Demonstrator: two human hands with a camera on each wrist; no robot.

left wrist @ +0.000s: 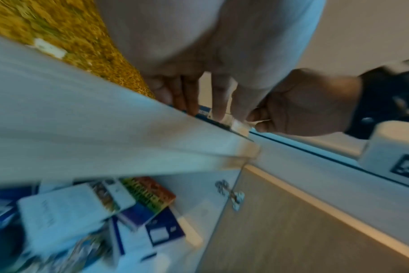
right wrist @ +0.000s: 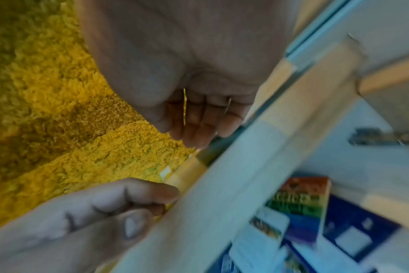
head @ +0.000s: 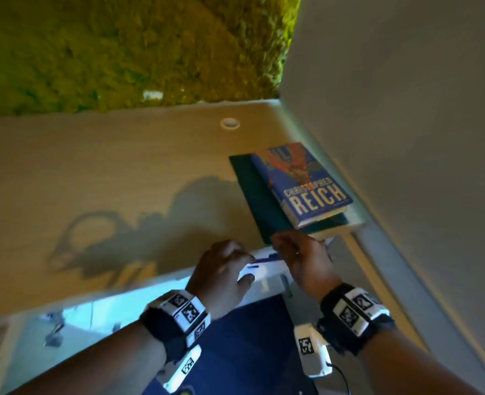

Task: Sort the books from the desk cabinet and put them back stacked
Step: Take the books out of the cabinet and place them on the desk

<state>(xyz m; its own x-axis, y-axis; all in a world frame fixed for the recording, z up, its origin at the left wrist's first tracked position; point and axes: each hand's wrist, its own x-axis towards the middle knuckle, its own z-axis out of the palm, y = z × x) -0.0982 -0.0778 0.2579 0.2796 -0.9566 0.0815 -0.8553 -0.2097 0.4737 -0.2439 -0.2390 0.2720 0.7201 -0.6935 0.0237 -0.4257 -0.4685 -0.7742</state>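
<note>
Both hands, left hand and right hand, grip a white-and-blue book at the desk near edge; blurred, half-overhanging, it could slip before reaching the right-hand stack.

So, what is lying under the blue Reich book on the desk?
The blue Reich book lies on a dark green book. A pale edge shows below that; what it belongs to is covered.

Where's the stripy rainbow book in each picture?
Head: not in it.
Left wrist: lower middle, the rainbow book lies in the cabinet, under the desk edge.
Right wrist: lower right, in the cabinet too.
Shared landmark: the mossy wall, top left in every view.
</note>
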